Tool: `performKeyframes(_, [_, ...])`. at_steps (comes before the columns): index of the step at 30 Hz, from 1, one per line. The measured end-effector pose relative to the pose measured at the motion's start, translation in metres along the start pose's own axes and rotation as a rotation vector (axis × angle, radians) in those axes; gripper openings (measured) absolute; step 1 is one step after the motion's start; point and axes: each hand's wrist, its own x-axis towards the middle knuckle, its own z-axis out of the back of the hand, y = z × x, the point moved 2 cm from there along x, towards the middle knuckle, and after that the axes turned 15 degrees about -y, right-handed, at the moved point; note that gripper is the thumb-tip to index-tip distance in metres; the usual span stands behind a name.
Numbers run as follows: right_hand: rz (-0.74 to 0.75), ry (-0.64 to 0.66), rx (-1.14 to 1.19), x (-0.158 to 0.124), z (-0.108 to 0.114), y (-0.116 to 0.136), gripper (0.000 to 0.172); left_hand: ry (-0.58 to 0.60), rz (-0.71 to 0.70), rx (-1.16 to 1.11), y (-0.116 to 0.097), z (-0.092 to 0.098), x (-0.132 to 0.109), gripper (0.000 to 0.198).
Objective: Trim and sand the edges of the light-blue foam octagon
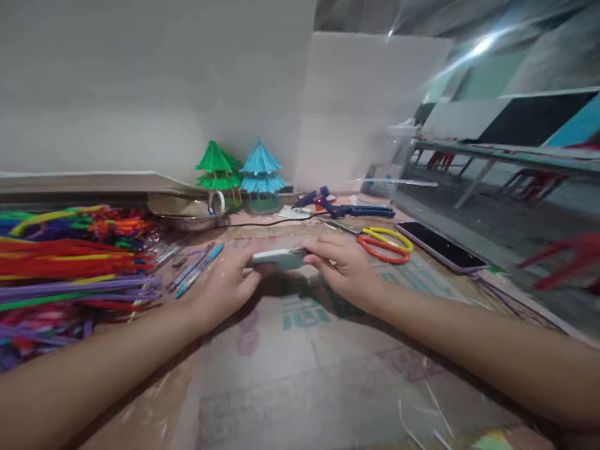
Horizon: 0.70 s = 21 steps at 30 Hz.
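Over the middle of the work surface, both hands are raised around a small white rounded object (277,259) with a thin metal piece at its right end; blur hides its exact kind. My left hand (233,279) is closed on its left side, thumb below. With thumb and fingertips, my right hand (338,265) pinches the right end by the metal piece. Just beyond the right hand lie scissors (384,244) with one yellow and one red-orange handle loop. Blue pens (199,270) rest left of the left hand.
Bundles of coloured pipe cleaners (70,262) fill the left side. A green tiered model (217,169) and a blue one (260,175) stand at the back, near a dark blue glue gun (323,199) and pliers (365,211). A phone (440,247) lies at the right edge.
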Motion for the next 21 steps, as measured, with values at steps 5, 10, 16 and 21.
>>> performKeyframes(5, [-0.04,-0.026,0.0,-0.0032,-0.0023,-0.0012,0.026,-0.008,0.026,0.002,-0.0023,-0.0017,0.0023,0.034])
performKeyframes(10, [-0.052,-0.01,-0.021,-0.0034,-0.0021,-0.0004,0.027,-0.016,-0.009,0.021,-0.0041,0.0002,0.0015,0.033])
performKeyframes(16, [0.016,-0.007,-0.035,-0.0013,-0.0003,0.0033,0.028,0.012,-0.038,0.061,-0.0053,0.0019,-0.0006,0.03])
performKeyframes(21, [0.02,-0.006,-0.046,-0.0006,-0.0001,0.0034,0.027,0.002,-0.042,0.075,-0.0018,0.0002,-0.0017,0.03])
